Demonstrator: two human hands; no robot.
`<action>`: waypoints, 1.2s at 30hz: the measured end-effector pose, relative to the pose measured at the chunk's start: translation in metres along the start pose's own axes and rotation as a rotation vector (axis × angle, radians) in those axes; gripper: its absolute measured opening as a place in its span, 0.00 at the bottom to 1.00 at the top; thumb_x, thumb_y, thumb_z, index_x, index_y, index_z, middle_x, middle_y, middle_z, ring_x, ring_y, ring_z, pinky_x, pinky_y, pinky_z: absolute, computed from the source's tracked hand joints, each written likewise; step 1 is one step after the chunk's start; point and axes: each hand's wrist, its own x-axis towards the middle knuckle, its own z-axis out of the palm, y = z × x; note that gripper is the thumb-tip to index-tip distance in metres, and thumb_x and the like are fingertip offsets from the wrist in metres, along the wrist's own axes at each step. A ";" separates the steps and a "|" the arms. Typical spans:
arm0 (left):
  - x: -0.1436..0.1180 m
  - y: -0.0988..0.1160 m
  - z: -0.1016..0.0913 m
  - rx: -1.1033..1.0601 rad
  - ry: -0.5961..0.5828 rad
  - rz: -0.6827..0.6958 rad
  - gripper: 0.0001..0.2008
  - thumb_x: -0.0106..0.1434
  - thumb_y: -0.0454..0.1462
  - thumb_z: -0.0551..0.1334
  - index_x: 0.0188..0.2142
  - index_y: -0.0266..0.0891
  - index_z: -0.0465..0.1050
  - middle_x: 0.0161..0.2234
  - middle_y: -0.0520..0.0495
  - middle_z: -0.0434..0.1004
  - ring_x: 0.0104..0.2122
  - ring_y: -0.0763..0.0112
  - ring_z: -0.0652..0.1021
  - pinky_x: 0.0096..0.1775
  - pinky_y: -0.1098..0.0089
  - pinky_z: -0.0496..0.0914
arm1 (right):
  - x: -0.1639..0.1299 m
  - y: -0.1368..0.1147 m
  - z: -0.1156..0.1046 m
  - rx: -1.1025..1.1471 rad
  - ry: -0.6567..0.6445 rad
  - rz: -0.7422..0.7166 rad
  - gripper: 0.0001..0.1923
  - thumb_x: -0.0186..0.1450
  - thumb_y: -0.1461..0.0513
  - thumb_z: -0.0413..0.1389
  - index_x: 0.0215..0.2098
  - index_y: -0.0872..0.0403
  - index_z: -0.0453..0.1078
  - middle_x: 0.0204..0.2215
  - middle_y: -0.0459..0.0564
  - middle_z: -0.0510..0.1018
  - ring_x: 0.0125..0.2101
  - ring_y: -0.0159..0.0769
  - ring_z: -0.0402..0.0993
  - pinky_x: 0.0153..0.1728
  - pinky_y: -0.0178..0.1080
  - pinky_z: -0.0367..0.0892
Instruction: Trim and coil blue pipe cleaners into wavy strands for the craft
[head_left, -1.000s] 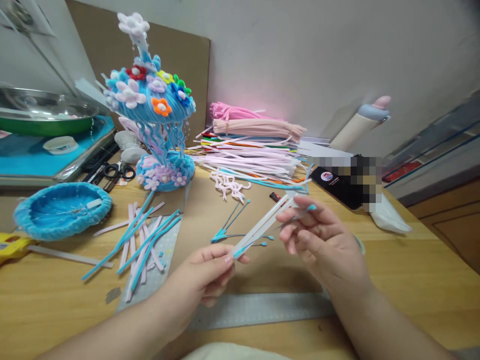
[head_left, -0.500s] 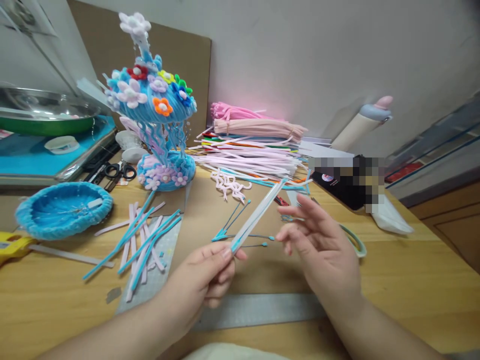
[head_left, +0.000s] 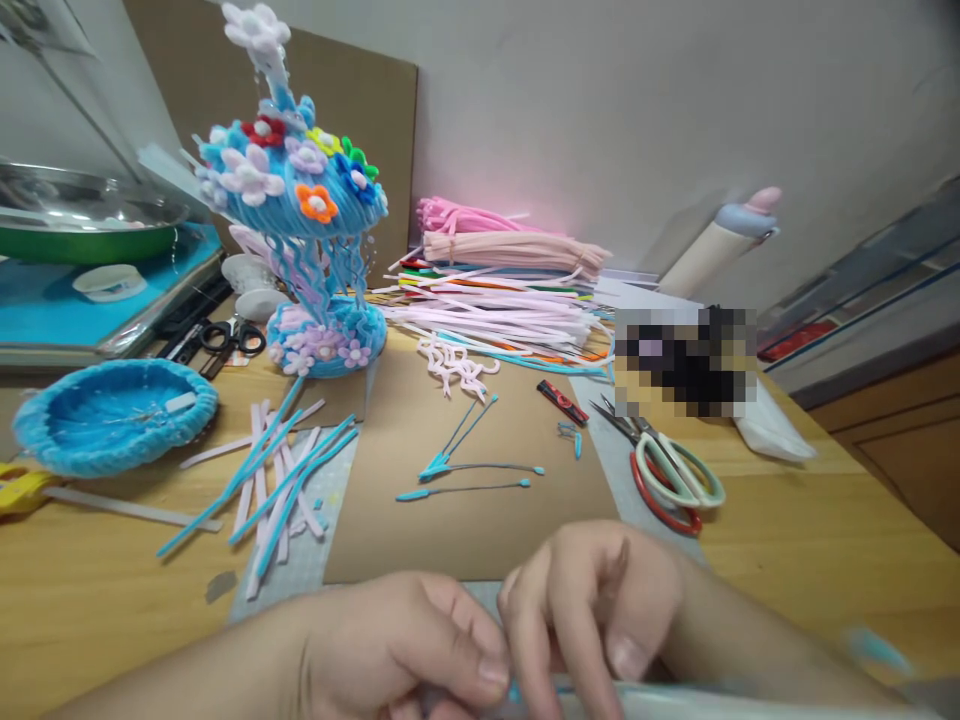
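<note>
At the bottom edge, my left hand (head_left: pixel 412 645) pinches the end of a narrow clear plastic sleeve (head_left: pixel 720 700) with bits of blue showing in it. My right hand (head_left: pixel 592 600) bends over the same sleeve, its fingers pressed down against it beside my left thumb. The lower part of both grips is cut off by the frame. Beyond my hands, thin wire stems with blue fuzzy tips (head_left: pixel 465 490) lie on a brown cardboard sheet (head_left: pixel 405 545). Curly pink pipe cleaner pieces (head_left: pixel 457 368) rest at its far end.
Scissors (head_left: pixel 667 470) and a red-black cutter (head_left: pixel 562 402) lie to the right. On the left are blue and pale pipe cleaner strips (head_left: pixel 281 490), a blue fuzzy bowl shape (head_left: pixel 120 415) and a flowered blue ornament (head_left: pixel 300 190). Pipe cleaner bundles (head_left: pixel 510 250) are stacked behind.
Both hands have come down toward me, bringing the sleeve from over the cardboard to the bottom edge. My right hand, apart before, has closed onto it. The scissors are now uncovered.
</note>
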 end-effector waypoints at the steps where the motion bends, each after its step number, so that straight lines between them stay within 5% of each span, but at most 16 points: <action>1: 0.000 -0.002 0.000 0.010 0.045 -0.030 0.12 0.39 0.38 0.69 0.21 0.31 0.75 0.11 0.53 0.63 0.10 0.83 0.60 0.11 0.79 0.47 | 0.001 0.004 -0.003 -0.021 -0.058 0.005 0.17 0.51 0.48 0.62 0.19 0.54 0.73 0.25 0.55 0.78 0.29 0.39 0.75 0.35 0.37 0.67; 8: 0.000 -0.005 -0.002 0.061 0.094 -0.107 0.16 0.32 0.41 0.72 0.20 0.33 0.77 0.13 0.53 0.68 0.11 0.81 0.64 0.11 0.81 0.55 | -0.001 0.005 -0.004 -0.138 -0.101 0.095 0.22 0.51 0.45 0.61 0.17 0.55 0.71 0.26 0.58 0.79 0.31 0.39 0.76 0.36 0.35 0.68; 13: -0.003 -0.001 0.002 0.097 0.068 -0.091 0.15 0.33 0.43 0.74 0.18 0.36 0.77 0.11 0.54 0.66 0.09 0.81 0.61 0.08 0.80 0.51 | -0.011 -0.003 -0.002 -0.365 0.005 0.344 0.29 0.49 0.35 0.55 0.17 0.51 0.71 0.24 0.54 0.80 0.30 0.39 0.77 0.33 0.36 0.69; 19: -0.004 0.004 0.008 0.133 0.104 -0.103 0.18 0.29 0.46 0.74 0.15 0.37 0.73 0.09 0.55 0.64 0.09 0.81 0.60 0.09 0.78 0.51 | -0.016 0.004 -0.009 -0.750 0.175 0.120 0.35 0.46 0.30 0.48 0.16 0.50 0.72 0.22 0.53 0.79 0.33 0.40 0.77 0.31 0.37 0.68; 24: -0.008 0.011 0.017 0.250 0.017 -0.051 0.22 0.33 0.52 0.72 0.14 0.39 0.68 0.08 0.57 0.59 0.10 0.79 0.58 0.10 0.75 0.48 | -0.008 0.004 0.006 -0.431 0.149 0.107 0.28 0.54 0.37 0.53 0.17 0.52 0.68 0.21 0.51 0.77 0.26 0.36 0.75 0.26 0.35 0.68; 27: -0.013 0.014 0.020 0.278 -0.013 0.051 0.24 0.40 0.55 0.70 0.14 0.38 0.65 0.10 0.58 0.55 0.11 0.81 0.55 0.13 0.73 0.44 | -0.002 0.003 0.019 -0.114 0.432 0.046 0.20 0.58 0.47 0.58 0.21 0.54 0.64 0.25 0.49 0.75 0.20 0.28 0.69 0.20 0.31 0.63; 30: -0.016 0.015 0.019 0.283 -0.051 0.182 0.21 0.52 0.53 0.65 0.24 0.34 0.74 0.15 0.58 0.54 0.14 0.82 0.52 0.17 0.73 0.42 | 0.005 0.004 0.024 -0.054 0.743 -0.052 0.13 0.58 0.56 0.62 0.31 0.54 0.64 0.29 0.44 0.70 0.19 0.22 0.63 0.19 0.27 0.57; 33: -0.016 0.014 0.015 0.285 -0.056 0.257 0.20 0.59 0.49 0.61 0.37 0.33 0.78 0.18 0.57 0.54 0.16 0.82 0.51 0.19 0.72 0.42 | 0.009 0.007 0.020 -0.237 0.929 -0.237 0.16 0.56 0.60 0.63 0.35 0.49 0.59 0.33 0.42 0.65 0.23 0.23 0.62 0.22 0.27 0.59; 36: -0.015 0.012 0.012 0.286 -0.063 0.275 0.19 0.61 0.47 0.59 0.39 0.34 0.78 0.18 0.57 0.53 0.16 0.82 0.51 0.19 0.73 0.43 | 0.007 0.007 0.017 -0.683 1.003 -0.335 0.12 0.58 0.61 0.61 0.35 0.47 0.61 0.36 0.44 0.62 0.32 0.29 0.65 0.31 0.32 0.65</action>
